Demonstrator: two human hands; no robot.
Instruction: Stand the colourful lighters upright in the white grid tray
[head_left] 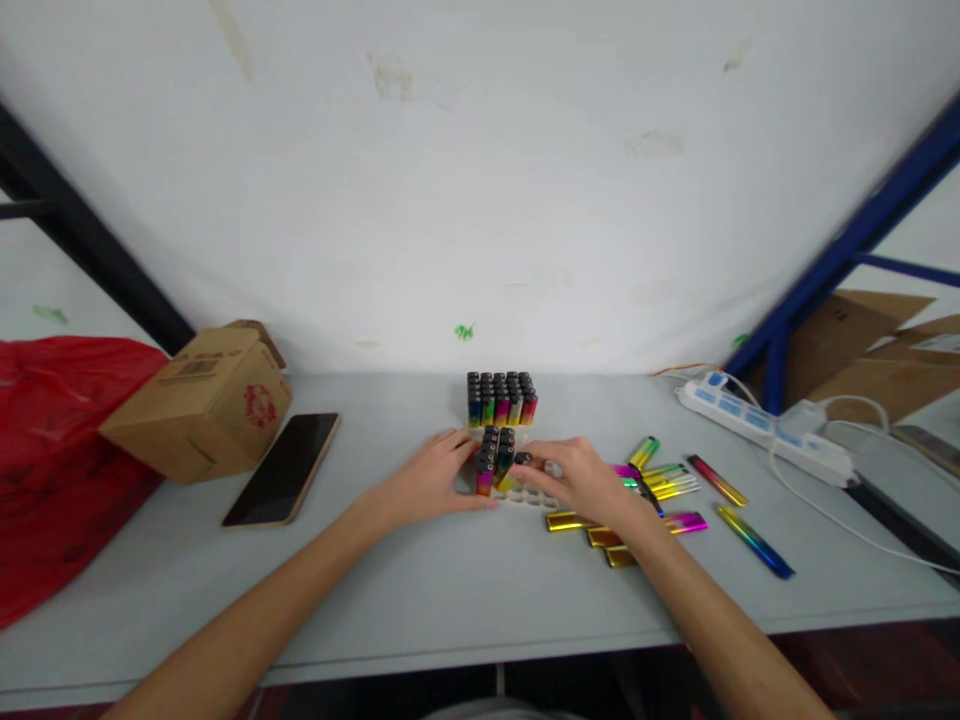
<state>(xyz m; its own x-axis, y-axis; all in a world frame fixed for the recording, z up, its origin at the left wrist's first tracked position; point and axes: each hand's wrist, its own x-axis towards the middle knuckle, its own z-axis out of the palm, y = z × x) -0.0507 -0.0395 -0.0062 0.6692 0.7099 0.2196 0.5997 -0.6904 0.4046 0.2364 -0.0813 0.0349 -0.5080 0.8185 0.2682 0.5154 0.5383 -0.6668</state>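
Two rows of black-topped lighters (486, 465) stand upright in a pale tray with round holes (534, 497). My left hand (435, 475) curves around the tray's left side, thumb at the front corner and fingers behind, holding it at the edge. Between the fingertips of my right hand (574, 474) is a lighter (522, 459) with a black top, tilted over the tray beside the standing rows; its lower part is partly hidden. To the right, shiny multicoloured lighters (675, 488) lie loose, some under my right forearm.
Behind the tray stands a block of lighters (501, 400) in several colours. At left are a phone (283, 470), a cardboard box (206, 400) and a red plastic bag (67, 460). A white power strip (765, 425) with cables lies at right, near a blue metal post (862, 230).
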